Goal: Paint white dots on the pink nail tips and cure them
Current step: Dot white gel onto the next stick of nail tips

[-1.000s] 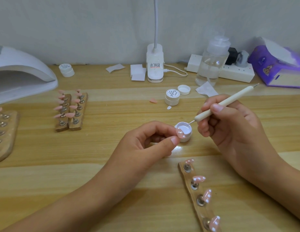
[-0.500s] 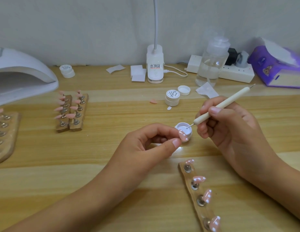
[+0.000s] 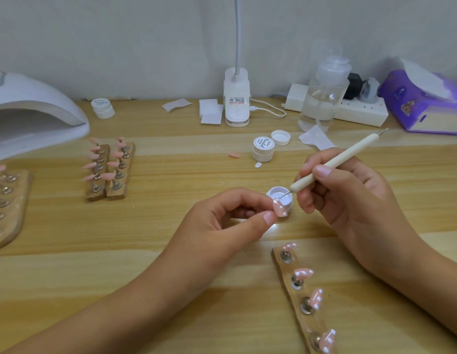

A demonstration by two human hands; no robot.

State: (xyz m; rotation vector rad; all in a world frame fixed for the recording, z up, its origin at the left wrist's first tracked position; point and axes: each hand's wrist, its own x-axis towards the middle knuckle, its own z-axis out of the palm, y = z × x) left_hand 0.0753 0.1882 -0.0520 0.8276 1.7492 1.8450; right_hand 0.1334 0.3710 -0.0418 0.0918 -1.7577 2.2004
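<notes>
Plain grey wall (image 3: 120,34), light wooden table (image 3: 69,277), white clip lamp (image 3: 236,98)

Your left hand (image 3: 222,226) hides the base of the pink nail tip (image 3: 279,209), and the edges cut off your curing lamp (image 3: 31,108), purple tissue box (image 3: 421,106) and near wooden holder (image 3: 288,270).

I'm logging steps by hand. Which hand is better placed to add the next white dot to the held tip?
Right. The right hand grips the dotting tool, its point over the pot beside the tip; the left hand is busy pinching that tip.
</notes>
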